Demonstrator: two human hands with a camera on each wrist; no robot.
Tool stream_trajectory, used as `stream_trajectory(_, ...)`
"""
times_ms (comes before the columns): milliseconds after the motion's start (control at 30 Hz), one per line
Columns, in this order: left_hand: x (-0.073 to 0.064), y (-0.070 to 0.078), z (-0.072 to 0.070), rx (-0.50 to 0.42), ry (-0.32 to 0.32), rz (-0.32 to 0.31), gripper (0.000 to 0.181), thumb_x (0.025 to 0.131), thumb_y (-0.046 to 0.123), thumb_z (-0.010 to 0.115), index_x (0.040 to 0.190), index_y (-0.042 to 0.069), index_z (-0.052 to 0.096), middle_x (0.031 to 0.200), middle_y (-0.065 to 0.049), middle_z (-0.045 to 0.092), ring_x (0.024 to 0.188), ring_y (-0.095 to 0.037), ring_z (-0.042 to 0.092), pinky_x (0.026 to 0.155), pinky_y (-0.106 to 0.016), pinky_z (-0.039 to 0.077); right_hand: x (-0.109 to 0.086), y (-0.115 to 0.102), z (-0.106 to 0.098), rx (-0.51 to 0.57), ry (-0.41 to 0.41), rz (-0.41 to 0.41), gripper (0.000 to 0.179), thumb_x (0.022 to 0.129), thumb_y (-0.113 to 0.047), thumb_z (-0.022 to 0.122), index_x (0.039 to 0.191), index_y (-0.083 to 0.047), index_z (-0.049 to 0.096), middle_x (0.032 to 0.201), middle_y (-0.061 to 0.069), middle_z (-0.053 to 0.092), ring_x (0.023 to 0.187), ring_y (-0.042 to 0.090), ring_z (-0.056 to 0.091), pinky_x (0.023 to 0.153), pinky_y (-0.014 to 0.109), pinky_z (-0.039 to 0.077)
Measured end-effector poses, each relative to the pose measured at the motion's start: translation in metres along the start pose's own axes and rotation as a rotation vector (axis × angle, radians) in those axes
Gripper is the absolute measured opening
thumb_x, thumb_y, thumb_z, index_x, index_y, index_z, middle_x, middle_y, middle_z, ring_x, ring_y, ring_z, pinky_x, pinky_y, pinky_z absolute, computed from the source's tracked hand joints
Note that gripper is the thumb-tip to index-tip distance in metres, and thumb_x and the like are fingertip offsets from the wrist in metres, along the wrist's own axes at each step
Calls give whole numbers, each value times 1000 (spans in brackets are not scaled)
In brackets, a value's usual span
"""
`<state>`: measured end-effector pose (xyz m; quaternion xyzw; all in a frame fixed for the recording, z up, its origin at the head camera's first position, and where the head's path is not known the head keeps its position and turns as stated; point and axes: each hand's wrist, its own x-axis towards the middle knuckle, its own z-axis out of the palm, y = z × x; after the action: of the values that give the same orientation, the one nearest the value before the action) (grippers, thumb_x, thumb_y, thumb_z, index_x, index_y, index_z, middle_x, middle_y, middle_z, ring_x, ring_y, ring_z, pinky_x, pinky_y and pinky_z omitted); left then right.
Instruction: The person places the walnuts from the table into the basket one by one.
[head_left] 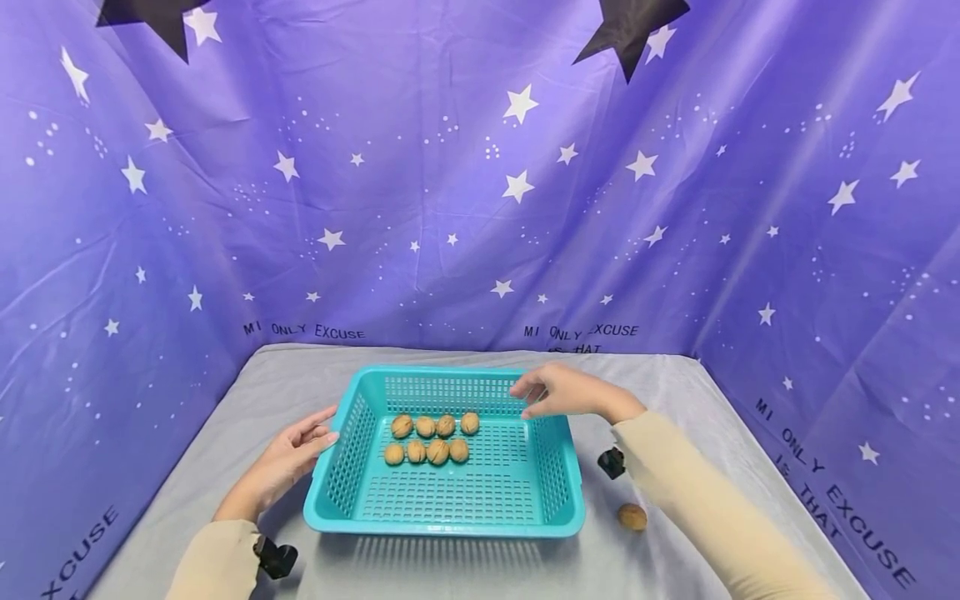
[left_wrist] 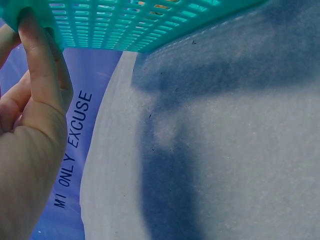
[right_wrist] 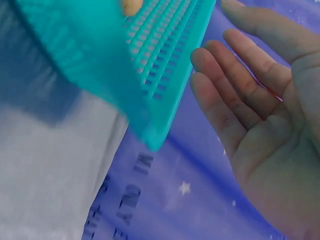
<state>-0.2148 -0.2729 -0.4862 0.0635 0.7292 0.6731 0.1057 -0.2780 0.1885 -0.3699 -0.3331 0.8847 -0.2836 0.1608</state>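
Note:
A turquoise plastic basket [head_left: 450,529] stands on the grey cloth, with slotted walls and floor. Two rows of walnuts [head_left: 438,452] lie inside it, left of its middle. At the basket's left side, my left hand [head_left: 288,457] holds the rim; the left wrist view shows its fingers [left_wrist: 40,65] against the rim's edge. My right hand [head_left: 566,392] hovers over the back right corner, holding nothing. In the right wrist view its palm [right_wrist: 280,145] faces the camera, fingers loosely bent and apart from the basket wall.
One loose walnut [head_left: 632,517] lies on the grey cloth [head_left: 675,392] right of the basket, beside the right forearm. A purple curtain [head_left: 420,208] with stars and lettering encloses the back and both sides. Each wrist carries a small black device [head_left: 275,557].

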Motion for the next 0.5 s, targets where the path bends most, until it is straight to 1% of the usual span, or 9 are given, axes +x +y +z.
stream_trajectory(133,2,0,0,-7,0,-3,68,101,19,63,158,6,29,128,-20,58,107,-20,64,92,-34,54,-25,14,-5,18,36,5,38,88,-16,78,122,-2,68,120,11,68,107,32,65,91,33,55)
stream_trajectory(267,3,0,0,-3,-5,-5,68,101,20,63,158,6,29,128,-21,57,107,-21,64,92,-35,55,-51,31,-6,11,80,2,36,89,-13,76,121,3,67,118,17,68,103,32,66,89,35,56)
stream_trajectory(333,3,0,0,-7,-10,-3,68,101,19,63,158,6,29,128,-20,57,107,-21,64,92,-36,55,-63,39,-5,4,104,14,36,89,-12,75,121,2,68,116,16,69,102,30,67,88,36,57)
stream_trajectory(400,3,0,0,-15,-13,-2,68,101,19,63,158,6,28,128,-20,58,107,-21,64,92,-36,54,-74,47,-2,13,122,13,35,89,-11,75,120,3,67,115,16,69,101,32,67,87,37,57)
stream_trajectory(500,1,-2,0,-29,-13,-2,67,101,18,62,158,6,28,126,-19,59,107,-21,65,92,-36,55,-90,58,6,41,120,20,36,89,-11,75,121,4,67,114,15,69,100,34,67,85,36,58)
